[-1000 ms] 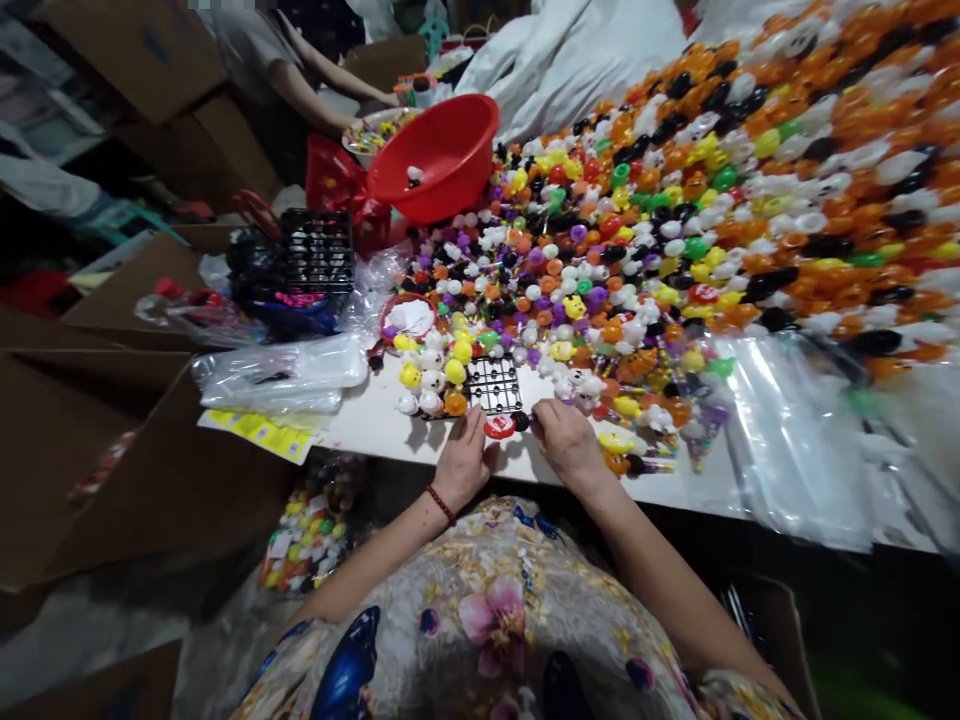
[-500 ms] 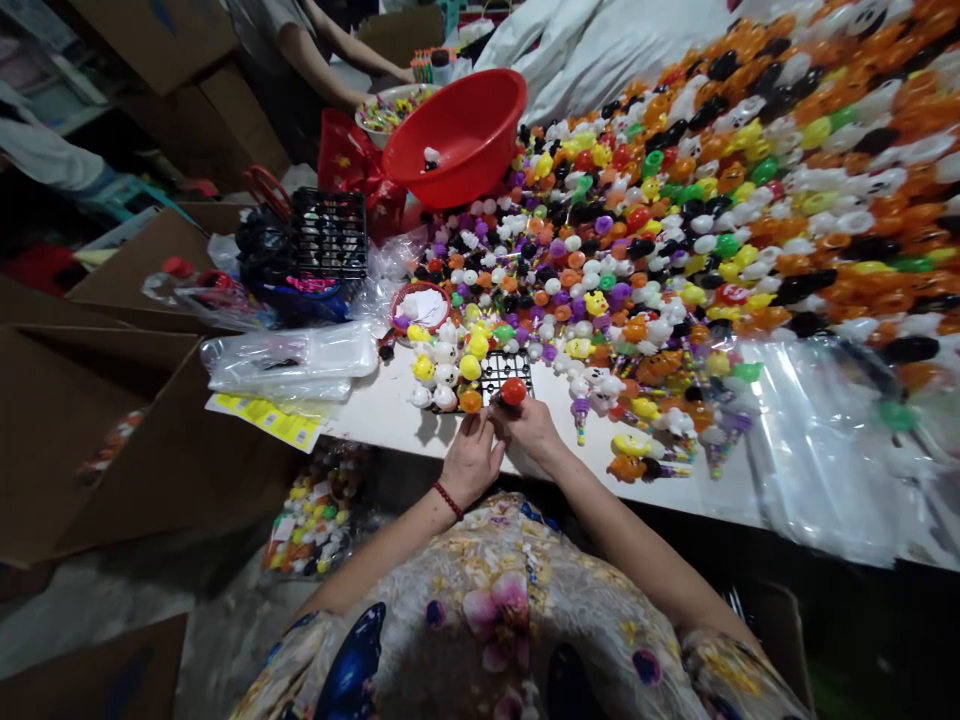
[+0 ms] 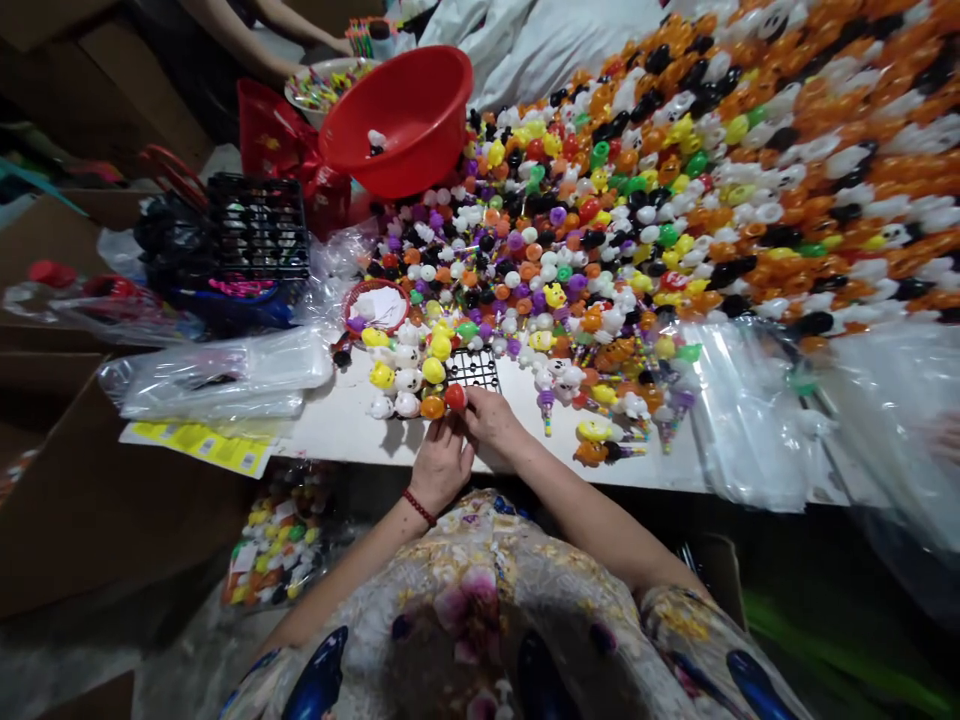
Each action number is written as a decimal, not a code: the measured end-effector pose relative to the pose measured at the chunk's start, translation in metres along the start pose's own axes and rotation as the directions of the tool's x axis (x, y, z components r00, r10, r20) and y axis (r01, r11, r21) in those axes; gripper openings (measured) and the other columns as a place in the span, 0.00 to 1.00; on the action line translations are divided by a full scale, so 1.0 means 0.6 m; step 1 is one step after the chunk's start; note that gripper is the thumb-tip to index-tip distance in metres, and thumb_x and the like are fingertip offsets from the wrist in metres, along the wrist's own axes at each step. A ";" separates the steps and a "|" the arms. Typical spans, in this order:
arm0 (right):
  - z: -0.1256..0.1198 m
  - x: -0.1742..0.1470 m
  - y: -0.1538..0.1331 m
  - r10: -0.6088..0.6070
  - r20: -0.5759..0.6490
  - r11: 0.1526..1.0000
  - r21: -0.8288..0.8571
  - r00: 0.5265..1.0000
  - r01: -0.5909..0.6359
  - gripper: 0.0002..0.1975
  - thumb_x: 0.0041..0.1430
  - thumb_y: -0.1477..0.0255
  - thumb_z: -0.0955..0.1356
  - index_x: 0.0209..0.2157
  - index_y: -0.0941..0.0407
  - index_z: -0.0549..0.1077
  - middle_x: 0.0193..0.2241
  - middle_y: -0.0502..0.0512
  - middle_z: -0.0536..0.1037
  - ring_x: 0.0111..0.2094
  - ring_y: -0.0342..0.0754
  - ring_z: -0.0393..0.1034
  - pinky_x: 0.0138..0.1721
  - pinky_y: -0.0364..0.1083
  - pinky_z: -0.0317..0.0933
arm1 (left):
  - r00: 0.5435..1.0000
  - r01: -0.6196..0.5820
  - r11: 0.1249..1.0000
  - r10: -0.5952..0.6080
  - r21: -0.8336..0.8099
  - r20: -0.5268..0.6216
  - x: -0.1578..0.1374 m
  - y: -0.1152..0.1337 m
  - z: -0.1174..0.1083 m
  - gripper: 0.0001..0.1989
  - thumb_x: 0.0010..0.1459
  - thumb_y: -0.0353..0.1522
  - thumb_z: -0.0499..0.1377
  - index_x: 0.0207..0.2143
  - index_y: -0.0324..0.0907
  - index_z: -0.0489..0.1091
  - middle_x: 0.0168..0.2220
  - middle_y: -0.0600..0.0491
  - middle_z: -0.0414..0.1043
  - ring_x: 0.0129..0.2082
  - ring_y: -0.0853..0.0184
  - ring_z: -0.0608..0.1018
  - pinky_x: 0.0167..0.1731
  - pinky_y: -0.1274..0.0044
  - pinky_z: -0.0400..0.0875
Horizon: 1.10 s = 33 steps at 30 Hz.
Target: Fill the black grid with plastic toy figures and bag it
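In front of me on the table stands a black grid rack (image 3: 478,370). Its left part bears rows of small toys with yellow and white figure tops, and an orange-topped toy (image 3: 432,406) is at the front. My right hand (image 3: 491,418) is closed on a red-topped toy (image 3: 455,397), held upright at the rack's front edge, beside the orange one; its lower part is hidden. Just below, my left hand (image 3: 439,468) has its fingers stretched towards the front edge, thumb apart. Whether its fingertips touch the rack or the toy's stem is unclear.
A large heap of coloured toys (image 3: 600,230) covers the table's back and right. Further things are a red basin (image 3: 405,130), a small red basket (image 3: 377,306), clear bags (image 3: 225,370) on the left and more bags (image 3: 742,420) on the right. A co-worker's arms (image 3: 259,45) reach a bowl.
The red-topped toy has moved in my right hand onto the rack's front edge, next to the orange-topped one. My left hand stays close below. The whole view has shifted.
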State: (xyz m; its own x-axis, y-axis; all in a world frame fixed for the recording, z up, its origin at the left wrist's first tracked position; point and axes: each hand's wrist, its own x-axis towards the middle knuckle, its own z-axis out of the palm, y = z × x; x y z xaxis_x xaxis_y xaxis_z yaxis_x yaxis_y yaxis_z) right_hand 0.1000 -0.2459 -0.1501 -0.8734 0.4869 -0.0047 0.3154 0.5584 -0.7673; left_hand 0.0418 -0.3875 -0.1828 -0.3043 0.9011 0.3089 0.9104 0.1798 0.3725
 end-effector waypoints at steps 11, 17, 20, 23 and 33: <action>-0.054 -0.087 0.041 -0.196 -0.150 0.932 -0.334 0.969 0.137 0.20 0.63 0.80 0.61 0.55 0.57 0.69 0.43 0.61 0.74 0.43 0.51 0.68 0.44 0.48 0.66 | 0.998 -0.054 0.997 0.056 0.060 -0.026 -0.010 -0.016 -0.010 0.20 0.66 0.33 0.51 0.58 0.37 0.64 0.55 0.37 0.70 0.58 0.52 0.71 0.58 0.57 0.68; -0.128 -0.142 0.079 -0.161 -0.047 0.672 -0.737 0.986 0.074 0.17 0.56 0.86 0.62 0.44 0.61 0.74 0.42 0.66 0.71 0.43 0.57 0.64 0.43 0.51 0.64 | 0.975 -0.178 0.982 0.185 0.063 -0.121 -0.025 -0.020 -0.035 0.19 0.65 0.30 0.53 0.58 0.36 0.64 0.53 0.38 0.72 0.57 0.54 0.72 0.54 0.62 0.72; -0.131 -0.132 0.085 -0.180 -0.001 0.681 -0.722 0.984 0.124 0.16 0.54 0.86 0.62 0.40 0.60 0.74 0.43 0.67 0.70 0.41 0.56 0.65 0.42 0.50 0.65 | 0.967 -0.182 0.982 0.186 0.040 -0.174 -0.031 -0.008 -0.064 0.16 0.65 0.29 0.53 0.54 0.39 0.68 0.47 0.41 0.76 0.50 0.58 0.77 0.49 0.67 0.75; -0.121 -0.116 0.081 -0.253 -0.076 0.787 -0.595 0.964 0.160 0.18 0.56 0.85 0.61 0.44 0.59 0.73 0.49 0.67 0.68 0.44 0.55 0.66 0.43 0.51 0.66 | 0.928 -0.245 0.969 0.238 0.011 -0.287 -0.035 0.009 -0.112 0.15 0.62 0.26 0.56 0.51 0.41 0.70 0.40 0.46 0.77 0.41 0.63 0.79 0.43 0.71 0.76; -0.058 -0.022 -0.013 -0.279 -0.290 0.943 0.100 0.915 0.319 0.10 0.65 0.76 0.60 0.46 0.55 0.68 0.41 0.58 0.75 0.42 0.49 0.70 0.45 0.48 0.66 | 0.945 -0.251 0.967 0.253 0.036 -0.208 0.071 0.000 -0.202 0.24 0.64 0.27 0.54 0.62 0.42 0.60 0.50 0.43 0.71 0.51 0.59 0.72 0.52 0.64 0.69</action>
State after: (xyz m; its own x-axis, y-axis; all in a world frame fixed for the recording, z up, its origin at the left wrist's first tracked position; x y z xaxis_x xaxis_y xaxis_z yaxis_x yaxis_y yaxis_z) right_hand 0.1222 -0.2333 -0.1216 -0.7799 0.4849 0.3957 -0.0181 0.6146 -0.7887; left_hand -0.0050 -0.3969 -0.0637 -0.1153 0.8147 0.5683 0.9672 -0.0383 0.2512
